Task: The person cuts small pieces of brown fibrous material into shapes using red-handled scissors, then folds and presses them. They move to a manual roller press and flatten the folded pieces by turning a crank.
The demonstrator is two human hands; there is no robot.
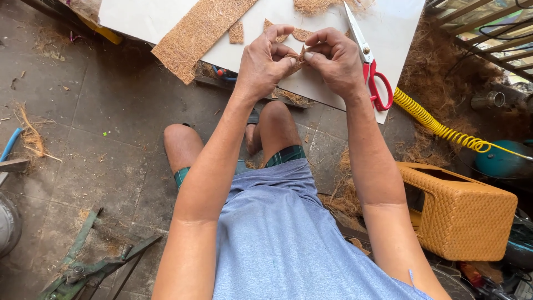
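My left hand (265, 61) and my right hand (335, 60) meet over the front edge of a white board (311, 83), both pinching a small piece of brown coir fibre mat (297, 62) between thumbs and fingers. Red-handled scissors (369, 66) lie on the board just right of my right hand, blades pointing away. A long strip of coir mat (197, 36) lies on the board to the left, with small cut coir pieces (237, 32) near it.
A yellow coiled hose (438, 128) runs right from the board. A woven tan basket-like stool (463, 214) lies on its side at lower right. Loose coir fibre (438, 61) piles up at right. Green metal tool (89, 266) lies on the concrete floor, lower left.
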